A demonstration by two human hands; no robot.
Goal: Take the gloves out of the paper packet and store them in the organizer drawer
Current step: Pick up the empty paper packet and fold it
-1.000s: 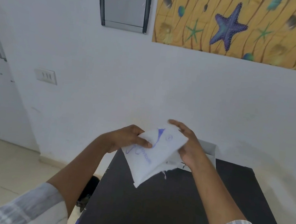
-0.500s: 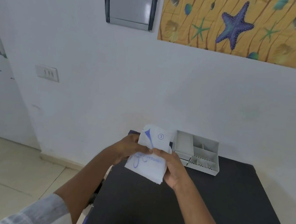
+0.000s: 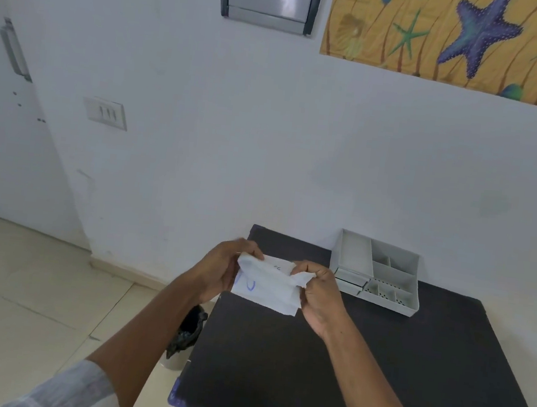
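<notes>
Both hands hold the white packet (image 3: 266, 286) in the air over the near-left part of the black table (image 3: 376, 364): the left hand (image 3: 220, 269) is closed on its left edge, thumb on top, and the right hand (image 3: 319, 294) pinches its crumpled upper right corner between curled fingers. Blue print shows on the packet's left side, and no gloves can be seen. The grey organizer (image 3: 377, 274) sits just right of the hands at the table's far edge by the white wall (image 3: 265, 153), its compartments open upward.
</notes>
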